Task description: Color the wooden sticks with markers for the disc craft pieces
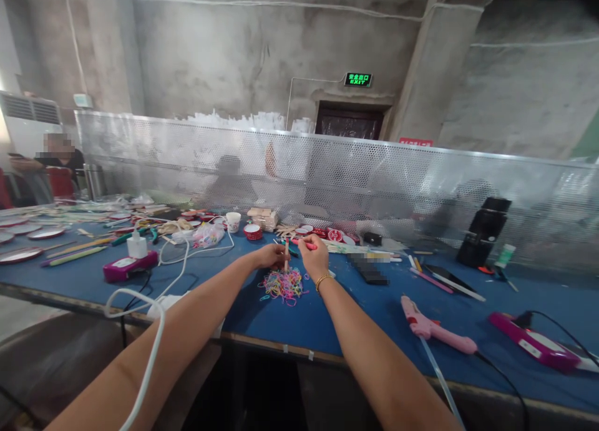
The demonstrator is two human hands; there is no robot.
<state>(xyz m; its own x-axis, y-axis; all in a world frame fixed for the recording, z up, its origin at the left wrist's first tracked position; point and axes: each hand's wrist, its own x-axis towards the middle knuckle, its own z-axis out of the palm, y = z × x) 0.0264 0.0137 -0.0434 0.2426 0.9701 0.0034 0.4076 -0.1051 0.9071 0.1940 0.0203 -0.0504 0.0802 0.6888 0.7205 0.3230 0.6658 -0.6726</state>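
My left hand [271, 256] is closed around a slim wooden stick [287, 256], which stands upright between the fingers. In my right hand [316, 257] is a red pen-like tool [305, 244], its tip pointing left at the top of the stick. A gold bracelet [322, 281] circles the right wrist. Just below both hands lies a heap of small colourful plastic clips [283, 285], too tangled to make out singly. Behind the hands are a round red tin [253, 232] and a stack of wooden pieces [262, 219].
A pink glue gun [437, 328] and a purple power strip [533, 343] lie at right; a black phone-like slab [369, 270] is nearer. White cable [161, 319] loops beside my left arm. A white bottle [137, 244] stands at left. A perforated metal screen [397, 188] edges the table's back.
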